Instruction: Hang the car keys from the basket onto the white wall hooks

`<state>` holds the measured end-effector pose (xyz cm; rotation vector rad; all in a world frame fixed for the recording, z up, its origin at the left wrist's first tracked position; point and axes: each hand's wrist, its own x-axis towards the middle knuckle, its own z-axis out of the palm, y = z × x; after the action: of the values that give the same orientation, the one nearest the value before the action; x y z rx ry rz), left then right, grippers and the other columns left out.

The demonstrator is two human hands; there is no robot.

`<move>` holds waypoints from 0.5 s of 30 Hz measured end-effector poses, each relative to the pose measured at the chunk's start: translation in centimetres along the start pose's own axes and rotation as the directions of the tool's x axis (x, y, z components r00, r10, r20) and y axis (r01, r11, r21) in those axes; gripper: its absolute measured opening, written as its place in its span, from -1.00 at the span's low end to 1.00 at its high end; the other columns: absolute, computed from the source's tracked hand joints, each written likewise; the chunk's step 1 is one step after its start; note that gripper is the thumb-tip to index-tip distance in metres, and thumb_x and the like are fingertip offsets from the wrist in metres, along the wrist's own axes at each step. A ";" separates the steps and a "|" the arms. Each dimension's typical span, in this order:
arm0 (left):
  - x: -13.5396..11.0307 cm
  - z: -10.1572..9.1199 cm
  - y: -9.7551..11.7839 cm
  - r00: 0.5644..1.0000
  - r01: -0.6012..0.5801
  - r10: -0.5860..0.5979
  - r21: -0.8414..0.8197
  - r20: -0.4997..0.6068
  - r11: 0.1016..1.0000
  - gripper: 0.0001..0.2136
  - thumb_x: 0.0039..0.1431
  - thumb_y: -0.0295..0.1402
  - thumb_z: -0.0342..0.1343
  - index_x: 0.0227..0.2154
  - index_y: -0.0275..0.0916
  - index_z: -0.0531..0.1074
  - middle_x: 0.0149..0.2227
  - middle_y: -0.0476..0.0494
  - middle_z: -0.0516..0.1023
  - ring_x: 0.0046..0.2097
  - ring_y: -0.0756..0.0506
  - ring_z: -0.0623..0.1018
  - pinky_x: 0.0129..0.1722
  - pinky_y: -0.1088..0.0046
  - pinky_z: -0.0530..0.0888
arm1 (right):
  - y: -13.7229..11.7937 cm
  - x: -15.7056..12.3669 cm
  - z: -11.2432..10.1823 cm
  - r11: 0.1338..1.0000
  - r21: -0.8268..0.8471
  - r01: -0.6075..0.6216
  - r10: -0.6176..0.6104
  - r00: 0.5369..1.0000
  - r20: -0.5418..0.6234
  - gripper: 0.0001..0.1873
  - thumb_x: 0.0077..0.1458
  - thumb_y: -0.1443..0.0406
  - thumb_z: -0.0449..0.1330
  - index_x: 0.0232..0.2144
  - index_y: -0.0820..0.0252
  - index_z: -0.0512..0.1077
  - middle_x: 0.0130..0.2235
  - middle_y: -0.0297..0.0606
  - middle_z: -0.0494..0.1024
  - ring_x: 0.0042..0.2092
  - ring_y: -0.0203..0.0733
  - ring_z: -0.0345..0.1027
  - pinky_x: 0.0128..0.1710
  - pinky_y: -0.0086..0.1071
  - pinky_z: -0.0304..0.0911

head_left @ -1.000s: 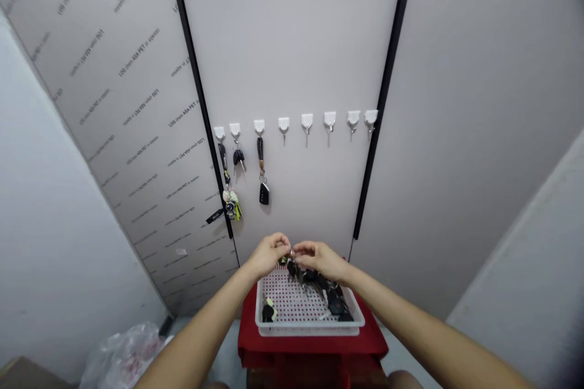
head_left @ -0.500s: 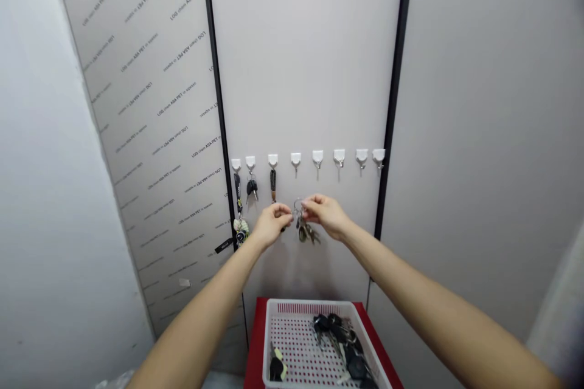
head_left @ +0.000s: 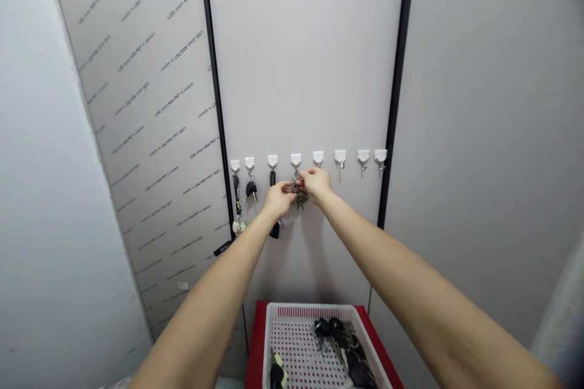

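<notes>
A bunch of keys (head_left: 301, 199) on a metal ring is between my two hands, just under the fourth white hook (head_left: 295, 160) from the left. My right hand (head_left: 316, 182) pinches the ring near its top, close to the hook's metal prong. From the left, my left hand (head_left: 279, 197) has its fingers closed on the same bunch, at a key near the ring. Whether the ring is around the prong cannot be made out. Beside my left hand, a black key on a strap (head_left: 274, 230) hangs from the third hook, partly hidden by that hand.
Black keys (head_left: 251, 188) hang on the second hook, and a lanyard with charms (head_left: 238, 206) on the first. More white hooks (head_left: 340, 158) run to the right. Below, a white perforated basket (head_left: 296, 310) holding several keys stands on a red surface (head_left: 256, 340).
Both hands have moved up with the bunch of keys, from below the hooks to the fourth hook. My left hand has closed on the bunch.
</notes>
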<state>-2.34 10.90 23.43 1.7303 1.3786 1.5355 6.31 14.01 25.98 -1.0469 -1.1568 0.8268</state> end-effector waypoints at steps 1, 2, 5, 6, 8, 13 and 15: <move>-0.1 0.1 -0.2 1.000 -0.004 0.004 0.021 0.007 1.000 -0.69 -0.26 -0.57 0.02 -0.31 -0.37 0.32 -0.43 -0.12 0.39 -0.41 0.04 0.36 -0.35 0.52 0.29 | 0.3 0.1 0.1 1.000 -0.007 -0.002 0.002 1.000 -0.003 -0.90 -0.19 0.41 0.03 -0.66 0.22 0.17 -0.72 -0.43 0.25 -0.61 -0.38 0.24 -0.59 -0.49 0.21; -0.1 0.1 -0.3 1.000 -0.006 0.005 0.039 0.013 0.999 -0.68 -0.25 -0.56 0.02 -0.30 -0.38 0.31 -0.42 -0.13 0.39 -0.40 0.03 0.36 -0.34 0.51 0.29 | 0.5 0.1 0.2 1.000 -0.020 0.000 0.000 1.000 -0.005 -0.91 -0.19 0.41 0.03 -0.65 0.22 0.18 -0.72 -0.42 0.26 -0.60 -0.38 0.24 -0.58 -0.49 0.21; -0.2 0.3 -0.8 1.000 0.001 -0.003 0.057 0.021 0.998 -0.66 -0.23 -0.55 0.01 -0.27 -0.41 0.29 -0.38 -0.17 0.40 -0.38 0.02 0.37 -0.31 0.49 0.29 | 1.3 0.5 0.5 0.994 -0.093 0.049 -0.050 0.999 -0.003 -0.97 -0.19 0.43 0.01 -0.59 0.26 0.23 -0.68 -0.40 0.29 -0.58 -0.40 0.26 -0.54 -0.50 0.21; -0.2 0.3 -1.0 1.000 0.005 -0.006 0.047 0.020 0.999 -0.66 -0.23 -0.55 0.01 -0.26 -0.41 0.29 -0.37 -0.17 0.40 -0.37 0.02 0.37 -0.31 0.50 0.29 | 1.5 0.7 0.5 0.990 -0.119 0.074 -0.075 0.997 -0.003 -0.96 -0.18 0.43 0.00 -0.57 0.28 0.24 -0.66 -0.39 0.31 -0.56 -0.40 0.26 -0.52 -0.49 0.21; -0.5 0.3 -1.5 1.000 0.007 -0.007 0.019 0.006 1.000 -0.66 -0.24 -0.54 0.02 -0.27 -0.39 0.29 -0.34 -0.16 0.39 -0.35 0.02 0.38 -0.29 0.50 0.29 | 1.8 1.0 0.3 0.977 -0.167 0.129 -0.133 0.991 -0.010 -0.91 -0.18 0.42 -0.01 -0.51 0.31 0.27 -0.61 -0.37 0.33 -0.52 -0.41 0.28 -0.45 -0.47 0.21; -3.4 0.8 -4.2 1.000 -0.014 0.014 0.055 0.002 0.998 -0.69 -0.23 -0.53 0.00 -0.29 -0.36 0.31 -0.33 -0.13 0.39 -0.34 0.02 0.37 -0.28 0.48 0.29 | 4.1 -0.3 -3.0 0.894 -0.308 0.324 -0.326 0.944 0.049 -0.80 -0.20 0.41 -0.02 -0.42 0.33 0.30 -0.45 -0.30 0.39 -0.39 -0.37 0.27 -0.32 -0.41 0.15; -5.8 1.5 -6.1 0.998 -0.002 -0.004 0.092 0.067 0.996 -0.71 -0.22 -0.54 -0.02 -0.31 -0.34 0.31 -0.33 -0.12 0.40 -0.35 0.03 0.37 -0.28 0.48 0.29 | 6.6 -2.6 -5.2 0.840 -0.401 0.364 -0.304 0.930 0.207 -0.80 -0.21 0.41 -0.01 -0.43 0.33 0.32 -0.44 -0.28 0.40 -0.38 -0.36 0.26 -0.32 -0.43 0.14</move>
<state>-2.62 8.73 15.22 1.8179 1.4363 1.4204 10.83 12.56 18.58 -1.1115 -1.6384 0.3670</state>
